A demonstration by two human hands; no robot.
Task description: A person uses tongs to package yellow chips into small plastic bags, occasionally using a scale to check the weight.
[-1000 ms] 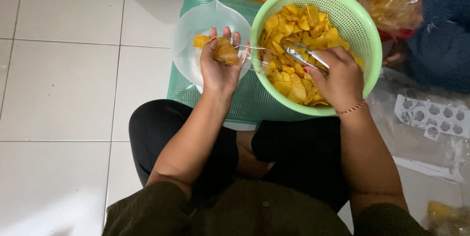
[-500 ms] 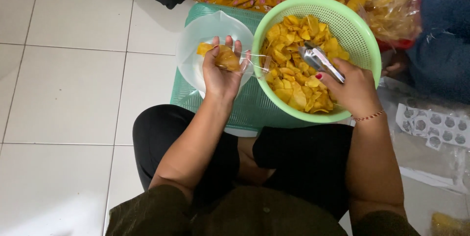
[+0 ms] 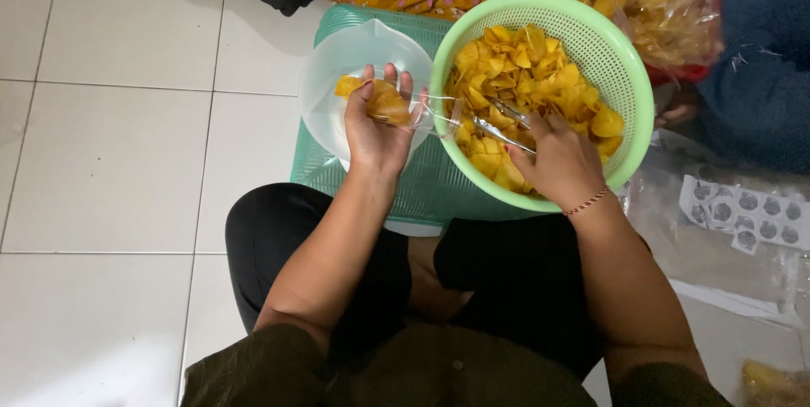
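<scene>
Since a moment ago my right hand (image 3: 564,162) has drawn the metal tongs (image 3: 499,124) nearer the near rim of the one green colander (image 3: 629,99) of yellow chips (image 3: 527,78). My left hand (image 3: 377,124), fingers curled shut, grips one clear bag (image 3: 390,103) over the one white bowl (image 3: 337,78).

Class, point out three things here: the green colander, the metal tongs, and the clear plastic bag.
green colander (image 3: 629,78), head view, right rim.
metal tongs (image 3: 499,127), head view, middle of the arms.
clear plastic bag (image 3: 386,103), head view, part holding chips.
</scene>
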